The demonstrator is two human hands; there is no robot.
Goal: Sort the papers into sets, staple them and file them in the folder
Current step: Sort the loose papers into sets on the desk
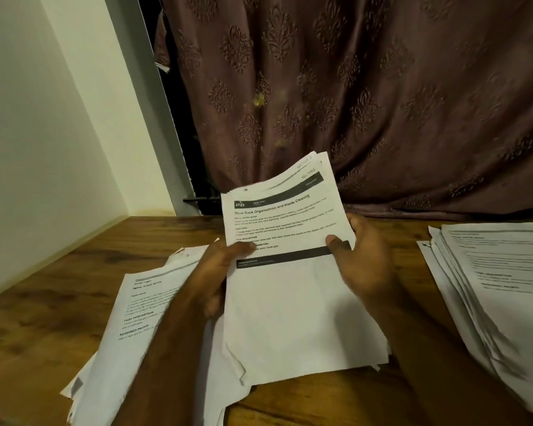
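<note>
On the wooden table (59, 302), a loose pile of printed sheets (142, 305) lies at the left and a thicker fanned stack (499, 290) at the right, with an embossed brown curtain (382, 87) behind. Between them, both hands hold up a sheaf of papers (290, 272): the left hand (216, 272) grips its left edge, and the right hand (360, 259) pinches the right edge, thumb on the printed face.

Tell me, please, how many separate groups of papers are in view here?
3: a held bundle gripped between left hand and right hand; a loose pile on the wooden table under the left forearm; a stack at the right edge. Others may lie outside the frame.
</note>
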